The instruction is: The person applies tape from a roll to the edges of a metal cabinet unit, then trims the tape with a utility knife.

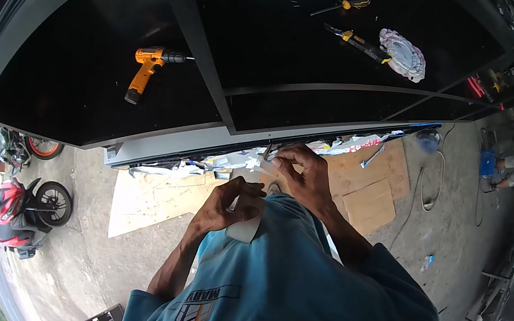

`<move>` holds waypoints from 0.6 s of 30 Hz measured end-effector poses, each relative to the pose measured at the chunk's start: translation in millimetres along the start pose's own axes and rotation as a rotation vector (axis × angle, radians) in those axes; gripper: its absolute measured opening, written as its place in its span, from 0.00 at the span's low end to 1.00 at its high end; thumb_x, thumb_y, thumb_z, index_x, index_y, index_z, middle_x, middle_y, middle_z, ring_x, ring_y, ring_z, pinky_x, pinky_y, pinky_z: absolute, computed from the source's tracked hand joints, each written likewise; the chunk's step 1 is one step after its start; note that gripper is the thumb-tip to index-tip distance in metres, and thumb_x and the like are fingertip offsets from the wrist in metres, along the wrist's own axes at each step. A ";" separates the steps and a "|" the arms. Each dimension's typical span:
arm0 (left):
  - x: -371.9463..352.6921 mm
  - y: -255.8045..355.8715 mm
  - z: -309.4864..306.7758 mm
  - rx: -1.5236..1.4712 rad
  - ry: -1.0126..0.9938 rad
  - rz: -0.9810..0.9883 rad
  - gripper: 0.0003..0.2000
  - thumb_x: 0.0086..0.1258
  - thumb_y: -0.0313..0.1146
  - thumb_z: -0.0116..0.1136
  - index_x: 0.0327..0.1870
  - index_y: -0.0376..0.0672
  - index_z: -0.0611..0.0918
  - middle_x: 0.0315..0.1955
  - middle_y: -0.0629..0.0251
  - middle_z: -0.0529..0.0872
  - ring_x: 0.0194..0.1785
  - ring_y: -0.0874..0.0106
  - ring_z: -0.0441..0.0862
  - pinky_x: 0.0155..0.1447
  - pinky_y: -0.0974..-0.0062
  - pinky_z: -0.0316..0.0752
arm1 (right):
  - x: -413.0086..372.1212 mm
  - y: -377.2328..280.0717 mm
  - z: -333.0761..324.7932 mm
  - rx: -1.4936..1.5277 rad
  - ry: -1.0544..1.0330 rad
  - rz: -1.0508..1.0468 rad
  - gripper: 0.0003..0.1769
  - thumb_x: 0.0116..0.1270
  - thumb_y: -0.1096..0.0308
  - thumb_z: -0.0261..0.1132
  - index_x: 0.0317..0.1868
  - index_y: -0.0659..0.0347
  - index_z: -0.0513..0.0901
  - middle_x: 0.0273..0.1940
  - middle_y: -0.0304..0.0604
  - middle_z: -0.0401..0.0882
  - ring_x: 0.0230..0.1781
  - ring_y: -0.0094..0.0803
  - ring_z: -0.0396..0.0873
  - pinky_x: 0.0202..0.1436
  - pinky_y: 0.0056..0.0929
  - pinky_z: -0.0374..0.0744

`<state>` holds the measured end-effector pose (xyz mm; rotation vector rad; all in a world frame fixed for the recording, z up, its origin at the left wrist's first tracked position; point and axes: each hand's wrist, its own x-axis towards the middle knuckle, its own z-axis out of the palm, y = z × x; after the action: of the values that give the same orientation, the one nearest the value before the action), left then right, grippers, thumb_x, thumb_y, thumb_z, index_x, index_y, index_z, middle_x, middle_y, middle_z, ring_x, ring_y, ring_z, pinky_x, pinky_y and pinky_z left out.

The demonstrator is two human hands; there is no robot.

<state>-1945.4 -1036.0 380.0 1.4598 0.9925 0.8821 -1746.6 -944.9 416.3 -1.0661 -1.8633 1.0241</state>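
My left hand (pixel 228 206) is closed round a small whitish piece (pixel 244 230) in front of the blue shirt, its lower part hanging below the fingers. Farther right and a little higher, my right hand (pixel 306 172) pinches a small thin dark item (pixel 267 151) near the lower edge of the black panel frame (pixel 232 129). What exactly that item is cannot be made out. The two hands are apart. Strips of torn white film (pixel 240 160) lie below the frame's edge, just beyond my hands.
On the black panels lie an orange drill (pixel 146 71), a screwdriver (pixel 346 5), pliers (pixel 362 44) and a bundled white cloth (pixel 403 55). Cardboard (pixel 370 206) covers part of the floor. Motorcycles (pixel 17 208) stand at left; a person (pixel 511 173) is at far right.
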 end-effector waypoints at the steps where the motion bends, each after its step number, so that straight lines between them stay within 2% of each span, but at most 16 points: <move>1: -1.1 3.0 -3.8 0.004 -0.002 0.006 0.38 0.56 0.26 0.67 0.68 0.38 0.61 0.49 0.52 0.83 0.53 0.59 0.83 0.59 0.63 0.75 | 3.0 0.0 4.7 -0.002 0.005 -0.005 0.06 0.64 0.71 0.67 0.36 0.65 0.84 0.36 0.45 0.83 0.36 0.34 0.84 0.41 0.29 0.82; 3: -7.4 20.7 -6.8 -0.269 0.193 -0.170 0.38 0.56 0.23 0.66 0.69 0.40 0.62 0.51 0.51 0.82 0.55 0.58 0.82 0.60 0.62 0.75 | 1.6 -0.2 16.7 0.152 -0.026 0.101 0.07 0.63 0.69 0.68 0.37 0.65 0.84 0.36 0.45 0.84 0.37 0.33 0.85 0.41 0.28 0.83; 4: -9.4 22.4 -11.9 -0.266 0.191 -0.170 0.38 0.56 0.23 0.66 0.69 0.40 0.62 0.51 0.51 0.82 0.55 0.58 0.82 0.60 0.62 0.75 | 1.8 0.2 21.3 0.154 -0.023 0.100 0.07 0.63 0.69 0.68 0.37 0.65 0.84 0.36 0.45 0.84 0.37 0.33 0.85 0.41 0.28 0.83; 6: -11.0 23.5 -20.5 -0.133 0.153 -0.126 0.42 0.52 0.13 0.64 0.71 0.45 0.61 0.59 0.49 0.76 0.52 0.59 0.84 0.55 0.61 0.80 | 1.5 1.5 26.9 0.151 -0.043 0.192 0.09 0.64 0.67 0.68 0.39 0.66 0.85 0.36 0.45 0.84 0.37 0.31 0.85 0.42 0.27 0.83; 7: -8.2 20.3 -23.6 0.062 0.123 0.044 0.42 0.53 0.13 0.64 0.72 0.46 0.60 0.61 0.49 0.74 0.51 0.59 0.85 0.55 0.61 0.81 | 1.6 4.3 28.4 0.150 -0.033 0.190 0.09 0.64 0.67 0.68 0.39 0.66 0.85 0.36 0.45 0.84 0.37 0.31 0.85 0.42 0.27 0.83; 8: -4.8 20.9 -28.3 0.107 0.052 0.077 0.43 0.54 0.12 0.63 0.73 0.51 0.61 0.62 0.50 0.73 0.54 0.58 0.83 0.57 0.59 0.80 | 3.2 7.9 27.9 0.155 -0.089 0.239 0.08 0.65 0.70 0.68 0.39 0.67 0.84 0.38 0.44 0.83 0.40 0.30 0.84 0.45 0.26 0.83; 9: -2.6 13.7 -31.4 0.065 0.009 0.151 0.43 0.54 0.12 0.63 0.72 0.53 0.62 0.63 0.51 0.73 0.55 0.58 0.82 0.58 0.58 0.79 | 6.0 8.3 25.0 0.159 -0.140 0.285 0.07 0.65 0.72 0.67 0.40 0.68 0.84 0.39 0.42 0.82 0.43 0.29 0.84 0.49 0.26 0.83; 10: 1.3 6.4 -34.2 0.025 -0.041 0.232 0.43 0.54 0.12 0.63 0.72 0.55 0.63 0.64 0.52 0.72 0.55 0.58 0.82 0.60 0.57 0.79 | 7.6 4.4 20.7 0.166 -0.157 0.300 0.07 0.65 0.71 0.67 0.39 0.67 0.84 0.39 0.42 0.82 0.43 0.29 0.83 0.48 0.26 0.82; 12: 12.1 10.5 -37.5 0.177 -0.061 0.248 0.32 0.53 0.18 0.66 0.64 0.42 0.75 0.64 0.49 0.73 0.64 0.55 0.75 0.68 0.59 0.69 | 11.3 6.0 7.1 0.199 -0.228 0.223 0.07 0.65 0.72 0.68 0.39 0.67 0.84 0.39 0.42 0.82 0.43 0.28 0.82 0.47 0.26 0.82; 13: 16.2 12.9 -36.3 0.135 -0.061 0.178 0.33 0.52 0.18 0.66 0.64 0.41 0.74 0.65 0.49 0.72 0.63 0.56 0.76 0.65 0.60 0.72 | 12.9 6.3 0.9 0.217 -0.212 0.157 0.11 0.63 0.66 0.69 0.40 0.67 0.85 0.38 0.46 0.85 0.41 0.33 0.84 0.46 0.29 0.81; 15: 26.9 25.5 -31.4 -0.022 -0.068 -0.010 0.36 0.51 0.15 0.66 0.66 0.41 0.70 0.67 0.50 0.67 0.58 0.57 0.81 0.58 0.63 0.80 | 13.5 13.7 -7.6 0.251 -0.196 0.135 0.11 0.63 0.66 0.70 0.40 0.67 0.85 0.38 0.46 0.85 0.40 0.33 0.84 0.46 0.29 0.80; 16: 34.1 11.4 -29.0 -0.058 -0.093 0.146 0.37 0.52 0.15 0.66 0.68 0.42 0.68 0.67 0.52 0.65 0.53 0.58 0.84 0.55 0.65 0.83 | 15.3 15.4 -12.6 0.269 -0.193 0.145 0.11 0.62 0.66 0.70 0.39 0.67 0.85 0.37 0.46 0.85 0.40 0.33 0.84 0.46 0.29 0.80; 18: 48.8 26.0 -23.0 -0.095 -0.089 0.011 0.35 0.53 0.16 0.66 0.66 0.40 0.71 0.66 0.52 0.67 0.56 0.59 0.82 0.57 0.66 0.82 | 21.3 14.9 -25.8 0.262 -0.172 0.163 0.11 0.62 0.66 0.70 0.39 0.66 0.85 0.37 0.45 0.85 0.40 0.32 0.84 0.46 0.29 0.80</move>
<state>-1945.9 -983.2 408.3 1.4130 0.8659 0.8539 -1727.5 -913.8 417.9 -1.0106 -1.7338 1.4511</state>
